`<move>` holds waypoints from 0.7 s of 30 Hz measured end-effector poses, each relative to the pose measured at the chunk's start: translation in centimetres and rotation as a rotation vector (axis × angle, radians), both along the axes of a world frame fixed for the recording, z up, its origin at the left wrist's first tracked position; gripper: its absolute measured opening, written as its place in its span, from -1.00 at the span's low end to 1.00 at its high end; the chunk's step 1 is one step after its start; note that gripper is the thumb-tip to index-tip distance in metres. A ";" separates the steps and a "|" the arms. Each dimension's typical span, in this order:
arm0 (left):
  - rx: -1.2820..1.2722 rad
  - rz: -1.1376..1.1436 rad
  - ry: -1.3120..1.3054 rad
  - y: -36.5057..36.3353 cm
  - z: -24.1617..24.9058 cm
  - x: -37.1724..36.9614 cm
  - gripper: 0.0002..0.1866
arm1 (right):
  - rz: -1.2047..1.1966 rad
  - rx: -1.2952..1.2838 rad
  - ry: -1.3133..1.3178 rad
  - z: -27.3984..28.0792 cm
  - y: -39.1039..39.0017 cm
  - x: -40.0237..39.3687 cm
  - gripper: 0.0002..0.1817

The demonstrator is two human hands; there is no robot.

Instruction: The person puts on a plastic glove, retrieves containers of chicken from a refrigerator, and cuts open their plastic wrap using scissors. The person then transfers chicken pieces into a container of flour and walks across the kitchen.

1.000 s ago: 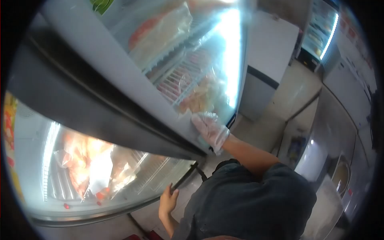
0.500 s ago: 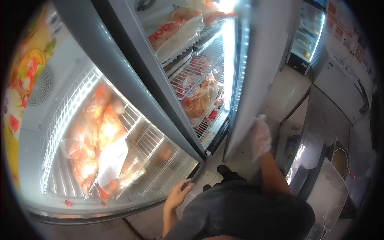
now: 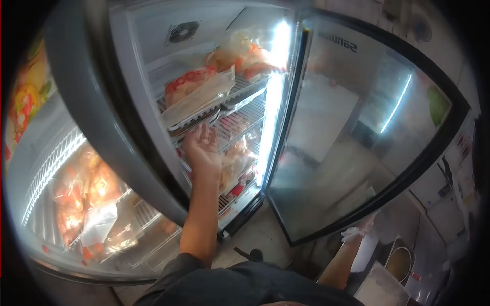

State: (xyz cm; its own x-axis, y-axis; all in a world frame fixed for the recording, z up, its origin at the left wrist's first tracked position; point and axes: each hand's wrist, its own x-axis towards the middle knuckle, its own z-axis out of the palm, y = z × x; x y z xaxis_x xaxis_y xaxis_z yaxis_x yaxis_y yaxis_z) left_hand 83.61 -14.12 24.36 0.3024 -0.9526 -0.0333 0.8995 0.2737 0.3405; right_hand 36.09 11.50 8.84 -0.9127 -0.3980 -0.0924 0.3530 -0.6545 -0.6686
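Observation:
My left hand [image 3: 201, 148] is bare and reaches into the lit upright fridge, palm up. Its fingers are loosely extended at the front edge of a dark metal tray [image 3: 196, 121], just under a bag with red print [image 3: 191, 89]. Wire shelves [image 3: 242, 118] and bagged meat [image 3: 235, 166] lie behind and below that hand. On the other side, my right hand [image 3: 359, 228], in a clear plastic glove, is at the lower edge of the swung-out glass door [image 3: 339, 158]. The door frame hides part of its fingers.
Left of the fridge opening, another door [image 3: 120, 117] curves past a second lit compartment holding bagged meat [image 3: 102, 181]. A bright light strip [image 3: 270, 122] runs up the fridge's right side. At lower right, a round container [image 3: 399, 262] stands beside a pale board [image 3: 380, 285].
The glass door has swung wider to the right, my gloved right hand moving with its edge. My left hand has gone from beside my body up into the fridge.

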 end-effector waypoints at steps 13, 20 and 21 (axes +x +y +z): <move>-0.127 0.519 -0.214 -5.6 2.9 -5.1 -0.34 | -0.038 0.011 -0.032 -2.0 -3.4 -10.2 -0.62; 0.257 0.654 -0.043 -8.8 3.3 -5.4 -0.32 | -0.053 0.054 -0.095 -4.8 -2.1 -10.5 -0.61; 0.217 0.635 -0.083 -8.8 3.1 -5.2 -0.29 | -0.058 0.061 -0.104 -5.1 -2.0 -10.5 -0.61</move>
State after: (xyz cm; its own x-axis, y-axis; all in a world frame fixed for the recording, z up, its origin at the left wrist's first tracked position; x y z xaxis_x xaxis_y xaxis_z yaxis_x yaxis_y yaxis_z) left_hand 78.44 -22.90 27.41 0.8111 -0.5635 -0.1567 0.5554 0.6579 0.5086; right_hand 25.56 9.49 3.76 -0.9183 -0.3357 -0.2099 0.3852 -0.6353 -0.6694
